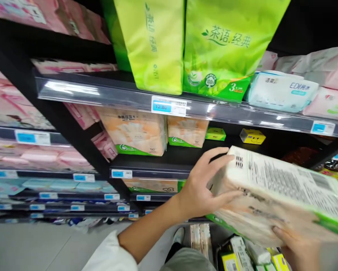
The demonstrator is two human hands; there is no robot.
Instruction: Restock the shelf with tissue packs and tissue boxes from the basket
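Note:
My left hand (pixel 205 184) grips the near end of a plastic-wrapped pack of tissues (pixel 273 192), its fingers spread across the cream wrapping. The pack has a green band and a block of dense printed text, and it is tilted towards me. My right hand (pixel 296 250) sits at the lower right, with its fingers against the pack's underside. Most of that hand is cut off by the frame edge. A white sleeve (pixel 109 254) covers my left forearm near the elbow.
Black store shelves hold green tea-branded packs (pixel 214 49), orange-and-white tissue packs (pixel 135 131), and a pale blue pack (pixel 282 92). A price tag (pixel 169 106) sits on the shelf edge. Pink packaged goods fill the left shelves, boxed goods sit low right, and grey floor lies below.

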